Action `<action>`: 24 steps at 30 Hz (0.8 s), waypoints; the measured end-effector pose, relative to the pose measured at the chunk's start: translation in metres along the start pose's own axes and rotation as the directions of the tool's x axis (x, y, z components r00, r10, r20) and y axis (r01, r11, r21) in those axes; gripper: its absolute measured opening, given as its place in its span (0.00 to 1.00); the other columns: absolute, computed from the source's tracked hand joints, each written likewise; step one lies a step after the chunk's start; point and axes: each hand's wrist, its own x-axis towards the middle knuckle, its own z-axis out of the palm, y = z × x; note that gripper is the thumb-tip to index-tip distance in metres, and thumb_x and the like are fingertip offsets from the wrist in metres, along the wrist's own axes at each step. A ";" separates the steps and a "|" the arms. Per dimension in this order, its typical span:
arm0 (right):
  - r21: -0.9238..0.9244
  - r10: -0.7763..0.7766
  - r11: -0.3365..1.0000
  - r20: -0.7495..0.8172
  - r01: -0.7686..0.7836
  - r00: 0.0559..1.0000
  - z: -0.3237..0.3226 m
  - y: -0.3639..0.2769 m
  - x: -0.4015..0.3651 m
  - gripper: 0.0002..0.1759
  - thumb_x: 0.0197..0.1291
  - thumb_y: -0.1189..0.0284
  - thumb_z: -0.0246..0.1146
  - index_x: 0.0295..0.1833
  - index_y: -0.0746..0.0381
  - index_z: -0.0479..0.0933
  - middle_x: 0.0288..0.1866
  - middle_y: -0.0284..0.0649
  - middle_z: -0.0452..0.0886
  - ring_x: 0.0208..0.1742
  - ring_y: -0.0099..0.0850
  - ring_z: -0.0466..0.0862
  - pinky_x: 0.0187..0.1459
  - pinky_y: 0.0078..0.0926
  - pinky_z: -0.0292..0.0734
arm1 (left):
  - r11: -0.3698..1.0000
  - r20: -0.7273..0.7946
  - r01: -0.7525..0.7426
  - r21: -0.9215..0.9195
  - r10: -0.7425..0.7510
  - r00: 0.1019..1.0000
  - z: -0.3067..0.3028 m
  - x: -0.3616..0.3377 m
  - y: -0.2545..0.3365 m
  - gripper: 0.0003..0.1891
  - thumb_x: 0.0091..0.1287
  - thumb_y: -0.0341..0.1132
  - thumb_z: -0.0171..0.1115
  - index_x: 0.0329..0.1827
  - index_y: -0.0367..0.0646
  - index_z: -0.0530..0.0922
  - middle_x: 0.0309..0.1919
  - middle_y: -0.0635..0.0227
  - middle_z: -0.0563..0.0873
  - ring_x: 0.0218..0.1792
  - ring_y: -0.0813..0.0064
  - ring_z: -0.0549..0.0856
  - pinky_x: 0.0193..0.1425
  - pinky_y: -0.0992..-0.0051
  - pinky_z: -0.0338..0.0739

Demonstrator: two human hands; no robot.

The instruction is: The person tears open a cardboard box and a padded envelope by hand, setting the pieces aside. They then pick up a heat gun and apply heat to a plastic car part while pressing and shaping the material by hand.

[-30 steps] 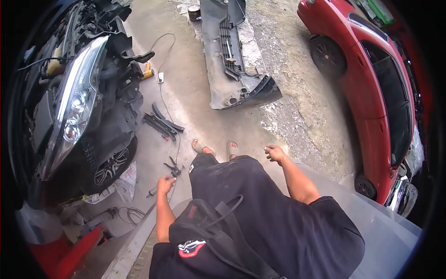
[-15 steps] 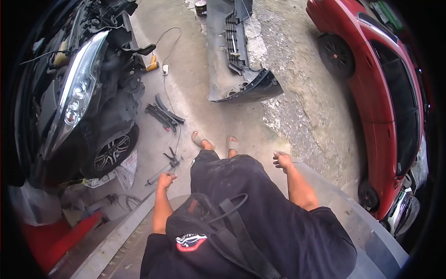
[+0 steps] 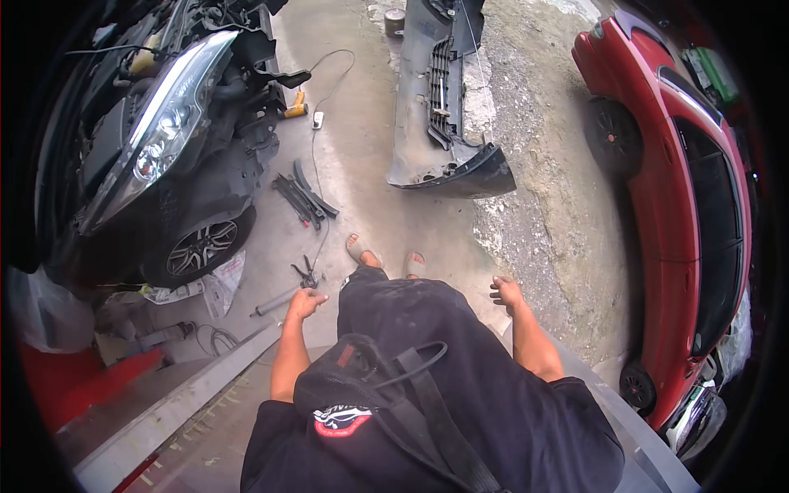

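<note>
My left hand hangs beside my left thigh with nothing in it, its fingers loosely bent and apart. In this view it lies just next to a caulking gun on the floor, though no grip on it shows. On the other side, my right hand is also bare, held in the air past my right thigh with fingers partly curled and spread. Beyond my sandalled feet, a detached dark car bumper lies on the ground. Several black plastic strips are heaped to the left of my feet.
A dark car with exposed front parts stands at left. Near it lie a yellow heat gun and a corded white socket. A red car stands at right. A tin sits beside the bumper's far end.
The view has shifted, so cars, bumper and floor tools appear farther right. My left hand sits slightly higher and its fingers are more extended; my right hand is slightly lower in the picture.
</note>
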 end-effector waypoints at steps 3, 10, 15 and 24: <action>-0.009 0.037 0.999 0.016 -0.037 0.999 -0.001 -0.004 -0.004 0.29 0.72 0.58 0.54 0.71 0.65 0.64 0.64 0.54 0.76 0.56 0.50 0.81 0.55 0.49 0.77 | 1.000 -0.055 -0.027 0.012 0.028 0.998 0.013 0.009 -0.034 0.24 0.52 0.49 0.74 0.43 0.37 0.87 0.41 0.53 0.89 0.42 0.62 0.87 0.52 0.68 0.79; -0.083 0.033 0.996 0.051 -0.029 0.998 0.013 -0.020 0.002 0.29 0.72 0.58 0.54 0.71 0.63 0.64 0.63 0.51 0.77 0.52 0.49 0.84 0.48 0.46 0.80 | 0.994 -0.007 0.095 -0.056 -0.095 0.995 0.035 0.004 -0.053 0.22 0.52 0.45 0.75 0.50 0.48 0.86 0.51 0.54 0.87 0.56 0.58 0.84 0.62 0.65 0.75; -0.126 -0.007 0.992 0.100 0.019 0.995 0.012 -0.034 0.016 0.33 0.71 0.57 0.55 0.74 0.64 0.61 0.66 0.55 0.74 0.55 0.50 0.82 0.49 0.49 0.80 | 0.998 -0.068 -0.004 -0.056 0.001 0.998 0.047 0.013 -0.060 0.22 0.53 0.43 0.74 0.51 0.48 0.86 0.51 0.55 0.86 0.55 0.59 0.84 0.62 0.65 0.76; -0.186 -0.026 0.981 0.125 0.049 0.992 0.020 -0.062 0.016 0.32 0.72 0.59 0.53 0.75 0.64 0.59 0.68 0.54 0.73 0.58 0.51 0.80 0.53 0.48 0.79 | 0.996 -0.081 0.028 -0.090 -0.035 0.996 0.042 -0.008 -0.061 0.21 0.52 0.41 0.75 0.50 0.47 0.86 0.50 0.55 0.87 0.55 0.59 0.84 0.61 0.66 0.77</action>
